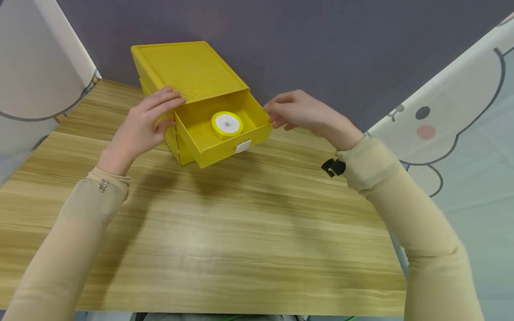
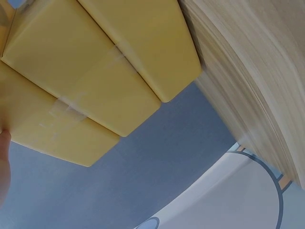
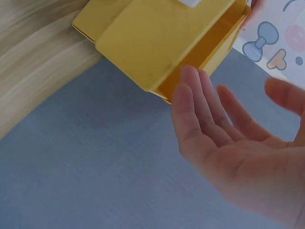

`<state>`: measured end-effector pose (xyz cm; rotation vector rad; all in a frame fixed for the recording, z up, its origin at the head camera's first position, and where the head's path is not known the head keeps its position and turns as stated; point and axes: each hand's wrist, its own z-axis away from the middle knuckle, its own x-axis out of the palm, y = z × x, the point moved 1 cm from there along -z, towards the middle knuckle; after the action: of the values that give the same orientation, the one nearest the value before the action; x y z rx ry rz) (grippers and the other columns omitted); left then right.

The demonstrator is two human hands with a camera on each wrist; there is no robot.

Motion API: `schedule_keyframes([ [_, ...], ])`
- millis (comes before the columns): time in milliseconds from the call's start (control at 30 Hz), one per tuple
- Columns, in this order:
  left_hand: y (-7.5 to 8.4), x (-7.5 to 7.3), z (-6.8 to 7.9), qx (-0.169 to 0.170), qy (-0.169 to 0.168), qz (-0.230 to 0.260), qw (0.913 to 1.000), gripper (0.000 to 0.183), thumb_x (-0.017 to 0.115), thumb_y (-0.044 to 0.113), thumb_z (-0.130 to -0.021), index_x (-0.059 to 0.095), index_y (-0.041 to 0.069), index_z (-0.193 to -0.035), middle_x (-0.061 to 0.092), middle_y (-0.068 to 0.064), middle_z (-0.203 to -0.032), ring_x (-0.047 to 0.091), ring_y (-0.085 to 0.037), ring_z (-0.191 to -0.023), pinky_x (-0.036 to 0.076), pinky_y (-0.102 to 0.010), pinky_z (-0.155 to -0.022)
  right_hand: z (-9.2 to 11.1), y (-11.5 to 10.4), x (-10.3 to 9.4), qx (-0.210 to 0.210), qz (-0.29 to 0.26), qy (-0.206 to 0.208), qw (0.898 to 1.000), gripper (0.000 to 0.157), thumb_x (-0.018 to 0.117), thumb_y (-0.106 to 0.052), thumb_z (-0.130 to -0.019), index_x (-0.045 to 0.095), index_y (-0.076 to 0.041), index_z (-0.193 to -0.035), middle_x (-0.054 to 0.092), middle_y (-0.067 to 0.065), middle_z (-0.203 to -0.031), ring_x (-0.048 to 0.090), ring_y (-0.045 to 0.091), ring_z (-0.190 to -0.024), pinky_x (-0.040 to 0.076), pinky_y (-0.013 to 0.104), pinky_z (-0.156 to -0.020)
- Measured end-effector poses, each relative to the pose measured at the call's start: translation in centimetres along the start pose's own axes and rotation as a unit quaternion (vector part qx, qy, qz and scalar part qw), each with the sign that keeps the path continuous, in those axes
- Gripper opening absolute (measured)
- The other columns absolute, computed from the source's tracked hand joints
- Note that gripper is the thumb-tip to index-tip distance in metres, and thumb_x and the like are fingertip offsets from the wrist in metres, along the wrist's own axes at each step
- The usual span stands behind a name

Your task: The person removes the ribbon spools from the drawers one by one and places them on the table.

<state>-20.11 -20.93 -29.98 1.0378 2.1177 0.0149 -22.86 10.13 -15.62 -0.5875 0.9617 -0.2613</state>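
Observation:
A yellow drawer cabinet [image 1: 188, 67] stands at the back left of the table, its top drawer [image 1: 218, 154] pulled out. Inside that drawer lies a yellow ribbon roll [image 1: 227, 124] with a white face. My left hand [image 1: 140, 122] rests its extended fingers on the cabinet's top near the front left corner, the thumb by the side. Near the drawer's front right corner is my right hand [image 1: 303, 111], fingers loosely bent and holding nothing; the right wrist view shows the fingertips [image 3: 183, 98] beside the drawer's edge. Whether they touch it I cannot tell.
The wooden table [image 1: 241, 232] extends in front of the cabinet. Behind it rises a grey panel [image 1: 321, 44], with cartoon-printed cloth [image 1: 449, 116] at the right. A white knob [image 1: 242, 146] sits on the drawer front, and lower drawers are stacked beneath.

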Motion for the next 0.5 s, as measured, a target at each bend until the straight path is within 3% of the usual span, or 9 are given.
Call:
schedule_keyframes([
  [167,0.1,0.0,0.0,-0.004,-0.001,0.0,1.0,0.057,0.063,-0.018,-0.08,0.057,0.003,-0.132,0.055,-0.016,-0.137,0.042,-0.032,-0.137,0.037,-0.038,-0.119,-0.1,-1.3,-0.5,-0.01,0.039,-0.025,0.999,0.05,0.053,-0.034,-0.097,0.044,-0.018,-0.143,0.053,0.006,-0.137,0.053,0.021,-0.12,0.048,0.034,-0.101],
  [400,0.1,0.3,0.0,0.002,0.003,-0.002,1.0,0.056,0.063,-0.018,-0.08,0.057,0.003,-0.132,0.056,-0.017,-0.136,0.043,-0.033,-0.136,0.037,-0.038,-0.119,-0.7,-3.0,-1.3,0.001,0.11,-0.042,0.993,0.053,0.061,-0.036,-0.092,0.043,-0.029,-0.142,0.051,-0.001,-0.14,0.048,0.023,-0.096,0.042,0.032,-0.082],
  [500,0.1,0.3,0.2,0.005,0.004,-0.001,1.0,0.056,0.062,-0.018,-0.08,0.057,0.002,-0.132,0.055,-0.018,-0.136,0.043,-0.034,-0.136,0.037,-0.037,-0.119,-1.0,-3.6,-1.6,0.008,0.122,-0.052,0.991,0.055,0.064,-0.033,-0.091,0.042,-0.03,-0.142,0.05,-0.001,-0.143,0.048,0.024,-0.098,0.042,0.033,-0.084],
])
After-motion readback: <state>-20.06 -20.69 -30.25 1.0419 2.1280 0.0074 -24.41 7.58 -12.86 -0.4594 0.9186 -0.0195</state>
